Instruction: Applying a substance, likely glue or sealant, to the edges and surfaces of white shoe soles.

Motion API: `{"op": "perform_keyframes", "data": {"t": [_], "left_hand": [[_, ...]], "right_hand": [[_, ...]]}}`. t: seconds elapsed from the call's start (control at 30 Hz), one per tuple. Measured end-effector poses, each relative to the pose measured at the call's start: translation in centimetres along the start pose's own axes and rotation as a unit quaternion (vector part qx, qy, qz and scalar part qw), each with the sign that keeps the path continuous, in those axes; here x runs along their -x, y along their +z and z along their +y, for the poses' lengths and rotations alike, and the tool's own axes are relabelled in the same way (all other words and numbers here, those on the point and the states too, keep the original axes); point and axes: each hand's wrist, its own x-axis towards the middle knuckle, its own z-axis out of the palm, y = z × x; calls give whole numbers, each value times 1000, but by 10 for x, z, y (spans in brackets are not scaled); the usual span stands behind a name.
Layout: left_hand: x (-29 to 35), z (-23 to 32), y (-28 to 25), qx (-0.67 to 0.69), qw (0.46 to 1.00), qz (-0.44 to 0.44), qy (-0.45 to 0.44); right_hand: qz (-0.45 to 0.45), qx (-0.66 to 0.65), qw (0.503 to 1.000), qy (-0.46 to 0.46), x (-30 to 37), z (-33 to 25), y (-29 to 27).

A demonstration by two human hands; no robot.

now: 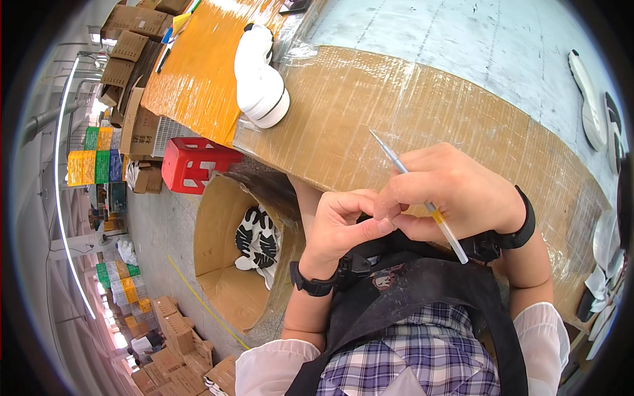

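My right hand (459,188) holds a slim, translucent pen (391,154) with a yellow section, its tip pointing up and to the left. The pen lies slantwise between the fingers, and its blunt end sticks out below the hand. My left hand (340,221) is closed in a pinch, and its fingertips meet those of the right hand over my black apron (422,290). Whatever the fingertips may pinch there is too small or hidden to make out. A white shoe (259,86) sits beyond my hands, on the table at the upper left.
Clear film covers the brown cardboard tabletop (370,92). An open cardboard box (218,237) with black-and-white shoe parts (257,241) stands on the floor to the left, near a red stool (191,165). Pale soles (588,99) lie at the far right, on a light-blue surface (462,33).
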Motion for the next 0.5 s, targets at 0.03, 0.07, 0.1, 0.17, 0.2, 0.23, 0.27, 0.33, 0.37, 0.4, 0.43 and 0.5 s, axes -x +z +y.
{"op": "perform_keyframes", "data": {"t": [0.03, 0.07, 0.1, 0.17, 0.2, 0.23, 0.27, 0.33, 0.37, 0.4, 0.43, 0.5], "left_hand": [[0, 0, 0, 1, 1000, -7, 3], [-1, 1, -1, 2, 1000, -14, 5], [-1, 1, -1, 3, 1000, -14, 5], [-1, 1, -1, 3, 999, -32, 22], [0, 0, -2, 3, 999, -31, 21], [0, -1, -3, 13, 999, -41, 26], [0, -2, -4, 23, 998, -51, 30], [0, 1, -2, 32, 998, -49, 25], [0, 2, -1, 41, 998, -48, 20], [1, 2, -2, 41, 998, -48, 19], [2, 3, -3, 34, 998, -49, 7], [2, 4, -3, 28, 998, -50, -5]], "right_hand": [[0, 0, 1000, 0, 0, 1, 1], [2, -5, 1000, -3, 1, 2, 2], [4, -10, 1000, -7, 1, 2, 2], [2, -16, 1000, -5, 0, 1, 3], [0, -20, 1000, -3, 0, 1, 3], [0, -21, 1000, -3, 0, 1, 4], [3, -45, 999, 3, 0, 2, 4], [7, -69, 998, 8, -1, 2, 5], [1, -84, 996, 21, -1, 2, 4], [-5, -98, 995, 34, -1, 2, 3], [-5, -98, 995, 34, -1, 2, 3], [0, -106, 994, 41, -1, 1, 4]]}}
